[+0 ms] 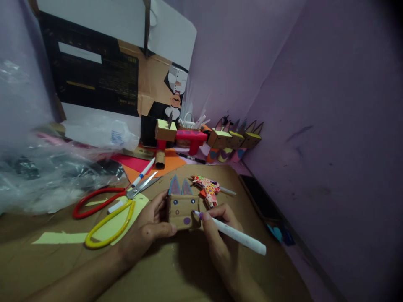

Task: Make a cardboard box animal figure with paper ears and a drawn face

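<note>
My left hand (151, 228) is closed around the left side of a small cardboard box head (181, 214), thumb along its lower edge. Two pointed ears with blue outlines rise from its top; eyes, a small ring and a filled purple spot mark its front. Between the fingers and thumb of my right hand (222, 235) is a white marker (241, 238) with a purple tip. That tip is at the right part of the box's front, above the purple spot; whether it touches I cannot tell. Behind the box lies a colourful patterned glue gun (208, 188).
Red-and-yellow-handled scissors (108, 218), yellow paper scraps (61, 238) and another marker (143, 173) lie on the left. Cardboard animal figures (220, 138) stand at the back. Plastic bags (56, 167) fill the far left. A dark phone-like slab (260, 197) lies by the right wall.
</note>
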